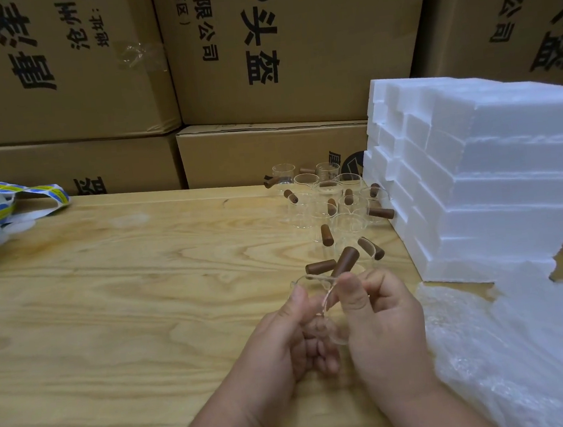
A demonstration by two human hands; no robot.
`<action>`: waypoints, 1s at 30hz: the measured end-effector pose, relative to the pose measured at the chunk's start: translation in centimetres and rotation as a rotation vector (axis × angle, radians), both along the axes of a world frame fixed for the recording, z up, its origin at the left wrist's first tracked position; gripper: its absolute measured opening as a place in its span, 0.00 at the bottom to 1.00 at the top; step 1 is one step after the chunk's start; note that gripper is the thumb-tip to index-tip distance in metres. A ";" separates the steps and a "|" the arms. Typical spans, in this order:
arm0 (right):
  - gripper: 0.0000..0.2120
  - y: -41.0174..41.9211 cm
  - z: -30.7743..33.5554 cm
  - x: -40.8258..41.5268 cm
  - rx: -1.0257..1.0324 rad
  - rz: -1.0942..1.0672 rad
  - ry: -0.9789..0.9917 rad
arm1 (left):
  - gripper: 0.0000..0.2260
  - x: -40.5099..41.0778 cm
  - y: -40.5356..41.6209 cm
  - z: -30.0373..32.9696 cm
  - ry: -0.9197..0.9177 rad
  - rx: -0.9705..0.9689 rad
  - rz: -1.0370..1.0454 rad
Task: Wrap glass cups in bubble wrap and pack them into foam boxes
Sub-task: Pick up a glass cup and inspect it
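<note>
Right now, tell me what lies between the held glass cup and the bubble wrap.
Nothing visible. Both hands, left hand and right hand, grip the glass cup above the wooden table. The bubble wrap lies just beyond the right hand, with only bare table between.

A pale wooden table [109,298] with strong grain fills the foreground. Along its far edge stand stacked brown cartons [292,57] printed with black Chinese characters, walling off the view. Sticker sheets [1,206] lie at the table's far left corner. Light is even.
</note>
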State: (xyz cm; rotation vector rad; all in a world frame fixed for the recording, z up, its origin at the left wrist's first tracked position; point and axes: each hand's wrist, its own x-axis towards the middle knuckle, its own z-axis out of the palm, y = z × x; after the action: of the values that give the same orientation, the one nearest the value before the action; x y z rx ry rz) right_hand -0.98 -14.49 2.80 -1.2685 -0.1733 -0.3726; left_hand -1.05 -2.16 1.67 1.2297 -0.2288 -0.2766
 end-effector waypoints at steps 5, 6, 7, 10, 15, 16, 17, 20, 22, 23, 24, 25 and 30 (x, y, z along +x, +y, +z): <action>0.22 -0.3 -0.6 0.6 -0.135 -0.086 -0.064 | 0.28 0.2 0.0 -0.1 0.061 -0.033 0.019; 0.21 -0.4 -0.7 0.7 -0.164 -0.094 -0.069 | 0.30 0.2 0.0 -0.1 0.077 -0.033 0.022; 0.21 -0.5 -0.9 0.7 -0.193 -0.103 -0.071 | 0.32 0.2 0.0 0.0 0.092 -0.035 0.023; 0.19 -0.4 -1.1 0.9 -0.201 -0.093 -0.062 | 0.35 0.4 0.1 0.0 0.127 -0.053 0.009; 0.15 -0.4 -1.7 1.2 -0.191 0.015 0.021 | 0.35 0.9 -0.2 -0.3 0.111 -0.040 0.064; 0.19 -0.3 -1.8 1.2 -0.233 0.036 0.028 | 0.33 1.0 -0.3 -0.4 0.103 -0.037 0.114; 0.25 -0.2 -2.0 1.2 -0.266 0.060 0.031 | 0.30 1.0 -0.3 -0.4 0.100 -0.042 0.166; 0.35 -0.1 -2.4 1.3 -0.336 0.073 0.032 | 0.26 1.0 -0.3 -0.4 0.065 -0.086 0.267; 0.33 -0.2 -2.6 1.5 -0.357 0.039 0.025 | 0.20 0.9 -0.3 -0.4 0.024 -0.100 0.283; 0.32 -0.2 -2.6 1.6 -0.359 0.030 0.023 | 0.17 0.8 -0.3 -0.2 0.010 -0.109 0.286; 0.31 -0.3 -2.7 1.6 -0.354 0.032 0.021 | 0.17 0.8 -0.2 -0.2 0.005 -0.120 0.290; 0.31 -0.4 -2.6 1.6 -0.344 0.040 0.021 | 0.18 0.8 -0.2 -0.2 0.004 -0.125 0.294; 0.30 -0.6 -2.0 0.9 -0.273 0.117 -0.009 | 0.32 0.6 -0.1 -0.6 -0.048 -0.084 0.274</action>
State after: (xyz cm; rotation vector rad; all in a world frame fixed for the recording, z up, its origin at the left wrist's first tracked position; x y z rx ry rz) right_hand -0.09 -15.11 0.81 -1.5179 -0.3122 -0.2595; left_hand -0.48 -2.21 1.10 1.1692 -0.1099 -0.0003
